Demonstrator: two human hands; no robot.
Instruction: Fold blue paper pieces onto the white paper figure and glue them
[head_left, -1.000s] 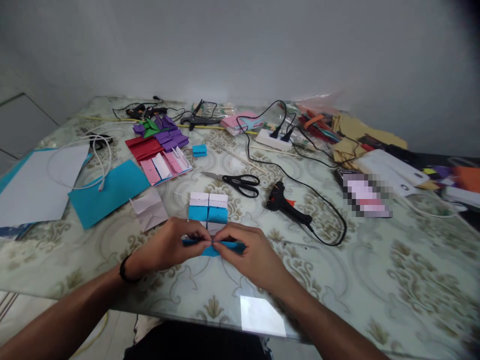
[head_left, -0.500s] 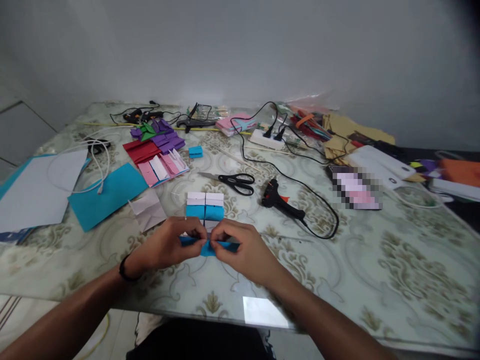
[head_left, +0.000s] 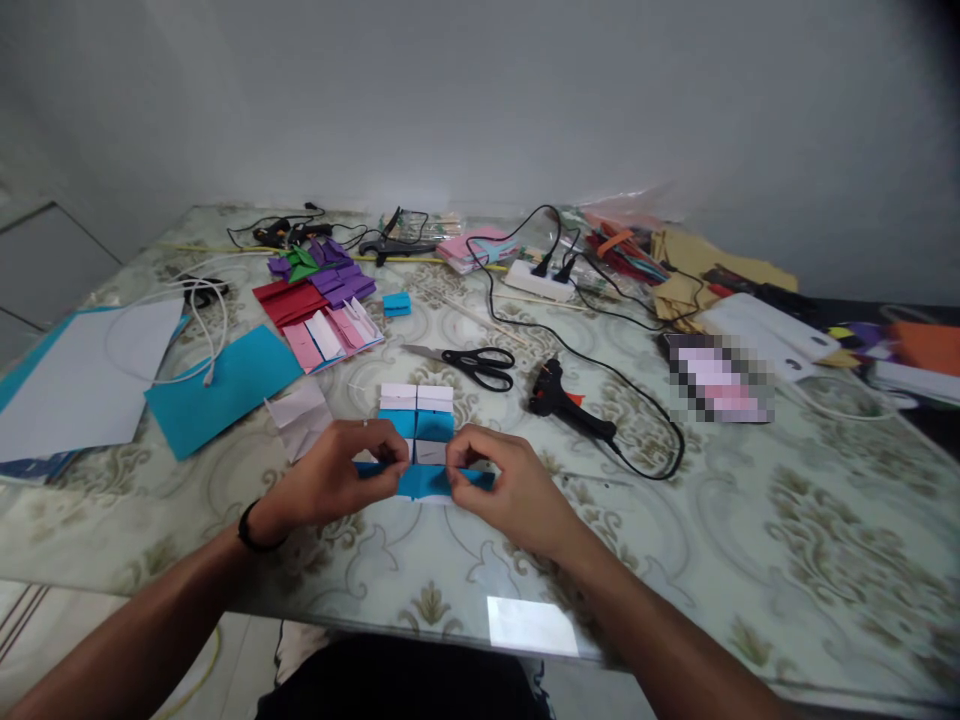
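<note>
A blue and white folded paper strip (head_left: 426,482) stretches between my two hands, close to the table's front. My left hand (head_left: 354,465) pinches its left part between thumb and fingers. Farther right, my right hand (head_left: 491,480) pinches the same strip near its right end. Just beyond my fingers lies a folded paper piece (head_left: 436,425) in blue and white bands, with a dark line down its middle; the strip and hands partly cover its near side. A crumpled white paper (head_left: 298,412) lies left of it, and black scissors (head_left: 480,364) rest behind it.
A black glue gun (head_left: 566,400) lies to the right, its cord running to a white power strip (head_left: 538,280). On the left are a blue sheet (head_left: 217,390), white paper (head_left: 90,375) and a white cable (head_left: 223,320). Pink folded papers (head_left: 341,335) lie beyond.
My right hand has slid to the right along the paper strip, so the hands are farther apart and more of the strip's middle shows. The left hand still pinches it.
</note>
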